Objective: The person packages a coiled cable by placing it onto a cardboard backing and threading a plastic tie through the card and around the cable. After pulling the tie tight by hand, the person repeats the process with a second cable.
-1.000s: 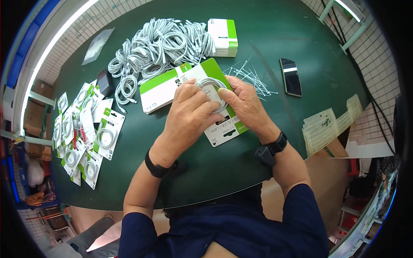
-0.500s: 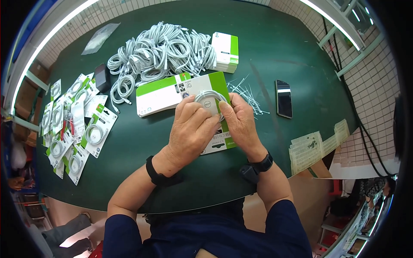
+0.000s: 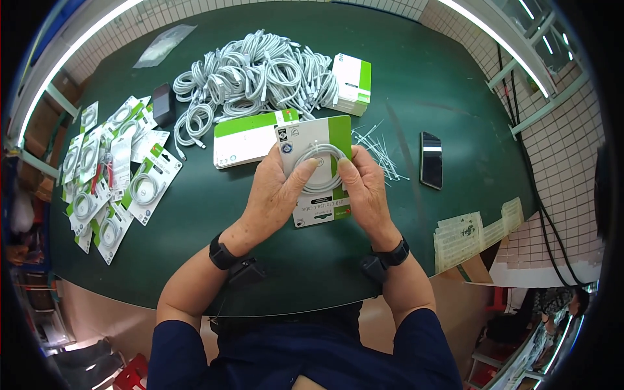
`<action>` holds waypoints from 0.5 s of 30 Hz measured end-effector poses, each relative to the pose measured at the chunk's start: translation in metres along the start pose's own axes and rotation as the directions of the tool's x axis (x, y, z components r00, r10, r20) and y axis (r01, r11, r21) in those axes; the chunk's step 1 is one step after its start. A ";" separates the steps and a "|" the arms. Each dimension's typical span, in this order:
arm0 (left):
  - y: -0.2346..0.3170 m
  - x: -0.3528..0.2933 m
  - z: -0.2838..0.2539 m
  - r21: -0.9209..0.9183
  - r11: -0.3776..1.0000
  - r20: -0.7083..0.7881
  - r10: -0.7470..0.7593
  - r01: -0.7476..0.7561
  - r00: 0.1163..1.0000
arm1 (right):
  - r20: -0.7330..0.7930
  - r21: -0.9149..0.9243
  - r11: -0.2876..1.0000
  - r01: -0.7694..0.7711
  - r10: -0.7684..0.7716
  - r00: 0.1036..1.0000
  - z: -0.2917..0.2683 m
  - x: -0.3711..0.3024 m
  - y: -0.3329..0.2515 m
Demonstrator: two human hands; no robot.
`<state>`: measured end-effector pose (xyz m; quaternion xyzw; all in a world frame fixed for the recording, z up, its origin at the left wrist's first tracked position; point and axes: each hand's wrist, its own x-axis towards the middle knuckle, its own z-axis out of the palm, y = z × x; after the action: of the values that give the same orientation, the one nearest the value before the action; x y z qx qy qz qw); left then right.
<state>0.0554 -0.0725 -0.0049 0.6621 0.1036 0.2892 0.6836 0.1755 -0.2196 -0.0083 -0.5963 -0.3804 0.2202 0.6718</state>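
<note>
Between my two hands I hold a white and green packaging card (image 3: 302, 138), tilted up over the dark green table. A coiled light grey cable (image 3: 323, 148) lies against its face, with a thin white tie at the top of the coil. My left hand (image 3: 274, 192) grips the card's left edge, its thumb pressing on the coil. On the right edge is my right hand (image 3: 367, 192), its thumb also on the coil. Both hands' other fingers are mostly hidden behind the card. Loose white cable ties (image 3: 382, 155) lie just beyond my right hand.
Behind the card are a stack of cards (image 3: 247, 144), a heap of coiled cables (image 3: 260, 75) and another card stack (image 3: 351, 84). Carded cables (image 3: 144, 187), red-handled cutters (image 3: 109, 172) and a black box (image 3: 163, 104) sit left. A phone (image 3: 431, 160) and taped sheets (image 3: 458, 240) are right.
My left hand has moved from over the coil to the card's left edge, leaving more of the card and coil exposed. My right hand keeps its hold. The whole view has shifted slightly.
</note>
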 end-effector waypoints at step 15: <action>-0.005 0.001 -0.001 -0.172 0.971 0.222 -0.126 0.166 0.967 | 0.004 0.223 0.967 -0.121 0.123 0.992 -0.012 0.003 0.008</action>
<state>0.0571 -0.0703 -0.0093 0.6113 0.0517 0.1750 0.7701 0.1880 -0.2230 -0.0149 -0.5406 -0.3127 0.2995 0.7213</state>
